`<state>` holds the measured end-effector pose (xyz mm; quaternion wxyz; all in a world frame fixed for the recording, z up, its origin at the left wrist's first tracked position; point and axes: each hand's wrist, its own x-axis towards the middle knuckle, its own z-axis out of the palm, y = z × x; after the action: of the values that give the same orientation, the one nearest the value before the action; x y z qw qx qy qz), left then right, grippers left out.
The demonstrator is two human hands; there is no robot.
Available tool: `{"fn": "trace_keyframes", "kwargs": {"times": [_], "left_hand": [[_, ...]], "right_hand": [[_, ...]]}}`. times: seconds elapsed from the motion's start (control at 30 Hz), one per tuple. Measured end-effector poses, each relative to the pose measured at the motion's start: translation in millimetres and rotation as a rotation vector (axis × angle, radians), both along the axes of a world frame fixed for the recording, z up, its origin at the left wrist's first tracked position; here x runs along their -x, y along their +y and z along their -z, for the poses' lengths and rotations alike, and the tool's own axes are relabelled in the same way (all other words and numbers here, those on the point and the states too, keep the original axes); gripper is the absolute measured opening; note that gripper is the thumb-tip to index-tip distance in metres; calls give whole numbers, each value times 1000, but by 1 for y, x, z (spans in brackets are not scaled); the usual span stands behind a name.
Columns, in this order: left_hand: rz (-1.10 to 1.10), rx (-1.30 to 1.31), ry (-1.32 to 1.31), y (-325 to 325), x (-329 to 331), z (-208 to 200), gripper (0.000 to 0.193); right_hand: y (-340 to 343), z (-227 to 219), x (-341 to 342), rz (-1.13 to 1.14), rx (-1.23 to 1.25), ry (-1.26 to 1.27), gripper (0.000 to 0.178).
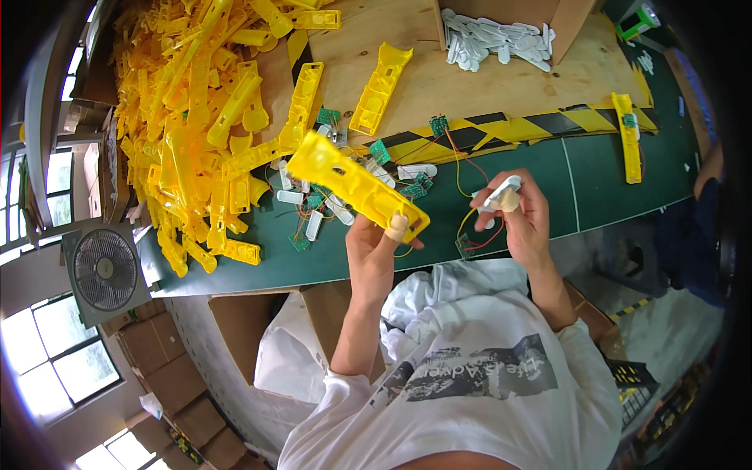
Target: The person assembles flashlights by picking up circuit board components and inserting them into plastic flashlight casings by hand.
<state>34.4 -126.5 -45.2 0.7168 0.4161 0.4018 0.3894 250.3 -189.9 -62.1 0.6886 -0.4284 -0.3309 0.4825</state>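
My left hand [371,254] is closed on a long yellow plastic shell [345,178], its hollow, ribbed side facing up. The shell slants up to the left, with my thumb pressed on its near end. To the right, my right hand [530,225] pinches a small white oval plastic piece [497,193]. Beige covers wrap both thumb tips. Red and yellow wires run near my right fingers, and a small green circuit board [464,246] hangs at the table edge below them. Between and beyond my hands lie several wired circuit boards [380,152] and white oblong parts [314,225].
A big heap of yellow shells [188,125] covers the table's left side. At the back, an open cardboard box [576,31] holds white oval pieces. Black-and-yellow tape [548,124] borders the wooden board. Another shell with a circuit board [629,145] lies far right, near a person's arm [709,168].
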Motion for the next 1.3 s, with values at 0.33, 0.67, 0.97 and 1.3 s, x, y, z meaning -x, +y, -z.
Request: {"fn": "trace_keyframes", "kwargs": {"times": [0.33, 0.67, 0.97, 1.3], "left_hand": [[-209, -355, 34, -12, -37, 15, 27], [-234, -218, -41, -22, -38, 34, 33], [-235, -128, -151, -26, -48, 24, 48], [-457, -534, 226, -18, -46, 28, 23]], "right_hand": [[13, -25, 12, -442, 395, -388, 26], [13, -3, 28, -292, 240, -99, 42], [13, 1, 30, -277, 236, -62, 33], [14, -2, 32, -80, 419, -404, 33]]}}
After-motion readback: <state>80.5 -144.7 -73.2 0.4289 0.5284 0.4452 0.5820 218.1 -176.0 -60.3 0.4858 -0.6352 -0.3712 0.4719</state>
